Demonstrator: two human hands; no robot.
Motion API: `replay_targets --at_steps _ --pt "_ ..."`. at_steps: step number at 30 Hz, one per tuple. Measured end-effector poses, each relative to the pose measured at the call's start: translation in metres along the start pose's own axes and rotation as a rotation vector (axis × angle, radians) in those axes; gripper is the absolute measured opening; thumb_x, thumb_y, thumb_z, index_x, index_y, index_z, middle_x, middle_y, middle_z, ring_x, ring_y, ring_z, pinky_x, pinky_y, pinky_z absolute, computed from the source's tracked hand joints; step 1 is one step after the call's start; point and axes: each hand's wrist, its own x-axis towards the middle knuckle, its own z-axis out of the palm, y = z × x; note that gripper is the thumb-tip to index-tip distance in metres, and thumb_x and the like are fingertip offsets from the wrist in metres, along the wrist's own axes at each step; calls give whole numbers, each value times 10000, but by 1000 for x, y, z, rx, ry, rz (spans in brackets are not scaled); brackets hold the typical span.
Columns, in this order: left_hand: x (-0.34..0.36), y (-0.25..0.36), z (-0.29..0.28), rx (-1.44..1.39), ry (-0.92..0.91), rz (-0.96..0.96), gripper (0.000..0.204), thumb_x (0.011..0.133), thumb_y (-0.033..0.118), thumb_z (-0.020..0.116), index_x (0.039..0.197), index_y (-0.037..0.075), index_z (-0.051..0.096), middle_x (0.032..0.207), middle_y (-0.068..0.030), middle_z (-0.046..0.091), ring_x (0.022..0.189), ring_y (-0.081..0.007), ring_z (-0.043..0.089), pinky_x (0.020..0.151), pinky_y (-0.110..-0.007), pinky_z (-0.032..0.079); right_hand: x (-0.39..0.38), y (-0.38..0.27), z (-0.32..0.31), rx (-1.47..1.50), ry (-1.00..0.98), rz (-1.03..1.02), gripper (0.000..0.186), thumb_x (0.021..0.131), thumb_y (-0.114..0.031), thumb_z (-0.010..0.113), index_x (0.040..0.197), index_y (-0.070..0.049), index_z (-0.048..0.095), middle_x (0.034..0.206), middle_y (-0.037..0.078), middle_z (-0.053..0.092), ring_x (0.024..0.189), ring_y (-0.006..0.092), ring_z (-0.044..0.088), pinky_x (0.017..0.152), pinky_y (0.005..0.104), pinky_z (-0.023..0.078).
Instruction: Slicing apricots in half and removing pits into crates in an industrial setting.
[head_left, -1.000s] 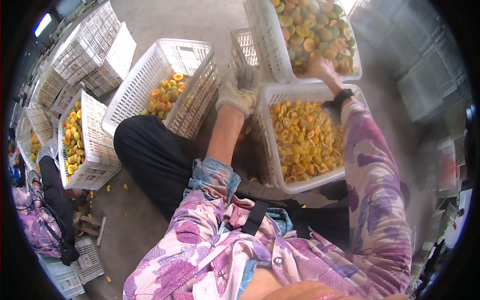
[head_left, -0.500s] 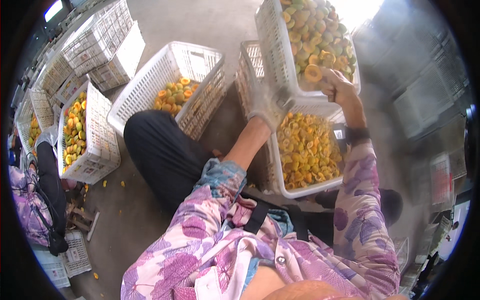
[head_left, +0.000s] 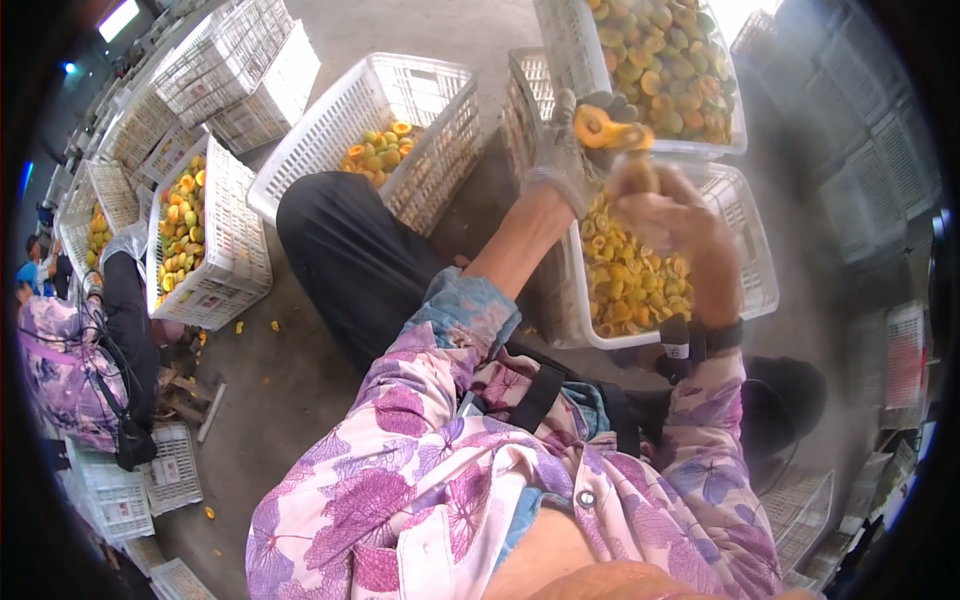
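My left hand, in a pale, soiled glove with dark fingertips, is closed on a halved apricot with orange flesh and a hollow middle. Beside that half, more orange flesh reaches toward my right hand. The bare right hand is curled and blurred by motion; a small brownish-yellow thing shows at its fingers, too smeared to name. Both hands are above a white crate of yellow apricot pieces. Just beyond, a higher white crate holds greenish-orange apricots, several showing cut faces.
Left of my hands, beyond my bent knee, stands a white crate partly filled with apricots. Farther left are a fuller crate and stacked crates. A person in a floral top sits at the far left. Fruit scraps lie on the floor.
My right hand has come back from the upper crate toward my left hand. A halved apricot now shows in the left hand. The whole view has shifted slightly.
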Motion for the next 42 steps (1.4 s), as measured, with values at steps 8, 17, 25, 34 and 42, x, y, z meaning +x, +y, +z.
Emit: replay_targets --at_steps 8,17,25,34,42 --pt "1 -4 7 221 -58 181 462 904 456 483 969 3 544 847 -139 623 783 -261 644 636 -298 562 31 51 20 -859 905 -562 165 766 -16 566 910 44 513 658 243 501 620 418 503 531 400 408" --pt "-15 -12 17 386 -36 206 428 910 437 497 870 26 607 787 -72 633 711 -157 631 542 -241 496 28 43 45 -899 883 -558 318 808 -53 586 1110 -63 487 748 210 583 722 399 571 587 448 422" --pt "-14 -20 18 537 192 386 432 901 445 515 784 40 608 643 -24 595 525 -93 539 448 -211 417 34 46 55 -975 852 -530 256 839 -99 534 1086 -70 470 671 213 588 667 398 590 546 469 430" --pt "-5 0 -4 625 95 420 481 913 402 509 629 19 568 526 -37 534 399 -98 449 371 -241 357 36 44 67 -963 693 -378 183 837 -80 506 1002 -11 470 670 231 583 684 420 581 566 490 427" --pt "15 -1 -21 1152 24 666 527 908 410 498 584 5 589 533 -65 561 420 -121 493 429 -246 414 38 66 51 -929 555 -499 110 853 -79 492 924 6 499 623 205 544 615 387 559 544 439 416"
